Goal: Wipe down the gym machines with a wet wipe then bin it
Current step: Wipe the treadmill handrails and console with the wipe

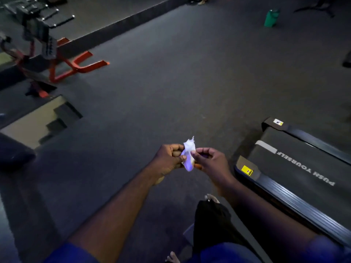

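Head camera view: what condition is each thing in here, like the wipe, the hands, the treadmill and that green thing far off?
Wet wipe: crumpled, pinched between both hands, off any machine.
Left hand: closed on the wipe.
Right hand: fingertips gripping the wipe.
Treadmill: nobody on the belt; running or stopped, cannot tell.
Red-framed machine: unoccupied, standing on the floor.
Green container: upright on the floor, too blurred to tell more.

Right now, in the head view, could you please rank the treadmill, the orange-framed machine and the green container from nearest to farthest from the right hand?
From the right hand:
1. Treadmill, just to its right.
2. Orange-framed machine, far left, by the raised platform.
3. Green container, on the floor, top right.
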A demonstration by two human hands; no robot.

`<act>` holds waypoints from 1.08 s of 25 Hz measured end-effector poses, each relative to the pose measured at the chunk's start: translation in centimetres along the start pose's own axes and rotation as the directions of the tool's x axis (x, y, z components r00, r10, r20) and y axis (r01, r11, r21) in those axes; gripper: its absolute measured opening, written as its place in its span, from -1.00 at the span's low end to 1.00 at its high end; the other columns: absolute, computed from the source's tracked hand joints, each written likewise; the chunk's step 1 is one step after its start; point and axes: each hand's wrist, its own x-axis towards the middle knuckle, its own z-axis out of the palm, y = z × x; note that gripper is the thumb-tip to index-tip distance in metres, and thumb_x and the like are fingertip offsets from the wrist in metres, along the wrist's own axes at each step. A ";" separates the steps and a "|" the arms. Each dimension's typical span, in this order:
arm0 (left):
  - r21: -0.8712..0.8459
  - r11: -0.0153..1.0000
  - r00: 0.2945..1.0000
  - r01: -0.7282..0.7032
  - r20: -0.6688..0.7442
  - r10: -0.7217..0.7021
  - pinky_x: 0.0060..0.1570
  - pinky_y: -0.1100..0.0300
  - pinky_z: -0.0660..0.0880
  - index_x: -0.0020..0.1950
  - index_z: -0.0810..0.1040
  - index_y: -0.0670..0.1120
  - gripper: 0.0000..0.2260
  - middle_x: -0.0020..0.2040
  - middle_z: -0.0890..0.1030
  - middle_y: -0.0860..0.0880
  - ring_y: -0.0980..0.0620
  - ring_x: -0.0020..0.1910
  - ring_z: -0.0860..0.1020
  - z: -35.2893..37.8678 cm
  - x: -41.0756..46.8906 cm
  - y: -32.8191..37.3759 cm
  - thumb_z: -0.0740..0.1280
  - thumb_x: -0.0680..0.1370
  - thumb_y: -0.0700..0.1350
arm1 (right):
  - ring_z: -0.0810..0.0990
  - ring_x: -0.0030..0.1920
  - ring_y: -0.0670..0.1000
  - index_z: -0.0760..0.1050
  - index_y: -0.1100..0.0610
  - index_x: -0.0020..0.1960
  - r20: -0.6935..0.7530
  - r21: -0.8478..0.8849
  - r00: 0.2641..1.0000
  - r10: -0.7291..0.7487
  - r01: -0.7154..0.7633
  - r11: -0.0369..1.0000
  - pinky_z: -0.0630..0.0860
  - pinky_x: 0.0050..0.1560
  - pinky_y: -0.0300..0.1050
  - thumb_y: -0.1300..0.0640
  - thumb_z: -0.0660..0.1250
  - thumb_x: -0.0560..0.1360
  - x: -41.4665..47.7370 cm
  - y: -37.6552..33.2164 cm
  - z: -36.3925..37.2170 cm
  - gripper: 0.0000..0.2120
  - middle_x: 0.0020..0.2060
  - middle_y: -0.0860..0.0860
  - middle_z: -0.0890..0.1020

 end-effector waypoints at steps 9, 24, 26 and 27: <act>0.184 0.969 0.944 -0.163 0.314 0.099 -0.15 0.25 0.63 0.21 0.60 -0.16 -0.79 -0.04 0.70 -0.14 0.13 -0.17 0.67 6.6 34.8 3.2 0.32 0.64 -0.38 | 0.71 -0.17 0.12 0.65 0.34 -0.07 -0.239 0.102 0.969 -0.063 0.090 0.991 0.70 -0.05 -0.01 0.39 0.42 0.55 31.3 1.2 -11.5 -0.95 -0.21 0.22 0.73; 0.219 0.966 0.703 -0.137 0.708 -0.061 0.20 -0.21 0.57 0.07 0.67 -0.19 -0.75 0.00 0.73 -0.20 -0.15 0.00 0.65 31.3 74.3 7.4 0.30 0.55 -0.45 | 0.68 0.09 0.17 0.50 0.19 0.06 -0.587 0.680 0.709 0.390 0.171 0.713 0.61 0.24 0.18 -0.05 0.43 0.59 54.7 -2.4 -35.1 -0.69 0.05 0.15 0.68; 0.248 0.944 0.589 -0.216 0.805 -0.076 0.08 -0.13 0.58 0.03 0.68 -0.16 -0.77 -0.06 0.73 -0.16 -0.13 -0.04 0.64 34.9 77.7 9.2 0.38 0.46 -0.41 | 0.69 -0.11 0.06 0.52 0.15 0.08 -0.677 0.639 0.625 0.388 0.238 0.732 0.68 0.07 0.07 0.22 0.42 0.58 57.0 -3.7 -37.0 -0.88 -0.09 0.09 0.71; 0.253 0.932 0.543 -0.260 0.836 -0.076 0.01 -0.05 0.56 0.00 0.68 -0.14 -0.79 -0.09 0.72 -0.13 -0.09 -0.08 0.62 36.5 79.0 9.9 0.45 0.40 -0.33 | 0.68 -0.18 0.04 0.50 0.13 0.08 -0.720 0.616 0.584 0.376 0.286 0.734 0.68 0.04 0.05 0.33 0.39 0.57 57.6 -4.2 -37.8 -0.83 -0.17 0.08 0.72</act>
